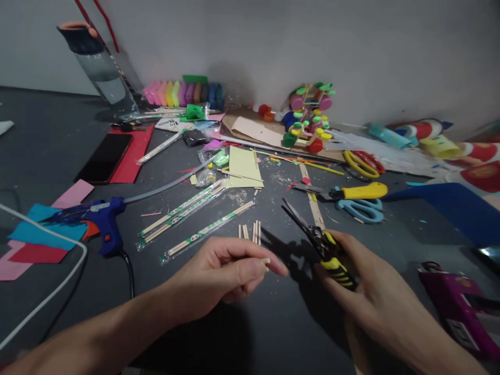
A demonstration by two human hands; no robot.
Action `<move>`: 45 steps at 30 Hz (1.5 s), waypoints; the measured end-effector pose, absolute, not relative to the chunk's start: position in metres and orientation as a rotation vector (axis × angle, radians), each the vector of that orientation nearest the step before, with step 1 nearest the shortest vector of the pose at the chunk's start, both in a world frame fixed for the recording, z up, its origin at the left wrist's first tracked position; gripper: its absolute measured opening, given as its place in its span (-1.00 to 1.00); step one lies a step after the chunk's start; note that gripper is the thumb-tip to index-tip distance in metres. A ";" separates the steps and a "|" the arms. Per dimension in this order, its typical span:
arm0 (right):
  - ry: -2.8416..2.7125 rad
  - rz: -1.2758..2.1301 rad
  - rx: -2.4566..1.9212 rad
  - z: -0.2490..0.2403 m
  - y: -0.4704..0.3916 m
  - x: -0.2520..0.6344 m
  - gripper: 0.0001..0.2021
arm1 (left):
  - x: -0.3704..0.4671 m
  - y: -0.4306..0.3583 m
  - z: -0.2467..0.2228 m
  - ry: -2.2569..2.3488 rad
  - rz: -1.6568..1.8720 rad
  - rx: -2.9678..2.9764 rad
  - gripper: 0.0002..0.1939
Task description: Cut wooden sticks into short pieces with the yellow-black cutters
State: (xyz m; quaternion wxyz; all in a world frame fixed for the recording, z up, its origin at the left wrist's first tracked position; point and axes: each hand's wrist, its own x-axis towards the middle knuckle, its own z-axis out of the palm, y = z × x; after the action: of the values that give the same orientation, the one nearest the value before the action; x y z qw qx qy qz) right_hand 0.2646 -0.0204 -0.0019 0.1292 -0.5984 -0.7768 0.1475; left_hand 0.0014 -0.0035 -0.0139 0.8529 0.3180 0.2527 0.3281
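Between snips, seemingly: left hand (224,273) pinches pale wooden stub (266,261); four o'clock, right hand (377,297) clasps black-and-yellow metal hand tool (336,269); alignment's needed!

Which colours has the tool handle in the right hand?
The tool handle is yellow and black; head view.

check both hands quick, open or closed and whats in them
Left hand: closed, pinching a short wooden stick between thumb and finger.
Right hand: closed around the black and yellow cutters.
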 end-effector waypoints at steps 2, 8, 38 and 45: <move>-2.290 0.455 -1.646 0.003 -0.025 0.264 -0.66 | 0.001 -0.005 -0.011 0.540 0.690 0.700 -0.85; -2.474 0.444 -1.334 0.016 -0.035 0.253 -0.56 | 0.002 -0.008 -0.005 0.601 0.695 0.739 -0.79; -2.504 0.360 -1.228 0.011 -0.035 0.245 -0.55 | 0.001 -0.010 -0.014 0.615 0.767 0.980 -0.63; -2.479 0.274 -1.240 0.003 -0.035 0.241 -0.64 | 0.008 -0.009 -0.016 0.595 0.709 0.679 -0.83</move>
State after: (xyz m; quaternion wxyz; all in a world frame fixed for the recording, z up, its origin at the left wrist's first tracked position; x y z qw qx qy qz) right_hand 0.2407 -0.0350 0.0035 0.1773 -0.4381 -0.8759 0.0967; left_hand 0.0082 -0.0090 -0.0162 0.8398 0.3212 0.2813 0.3353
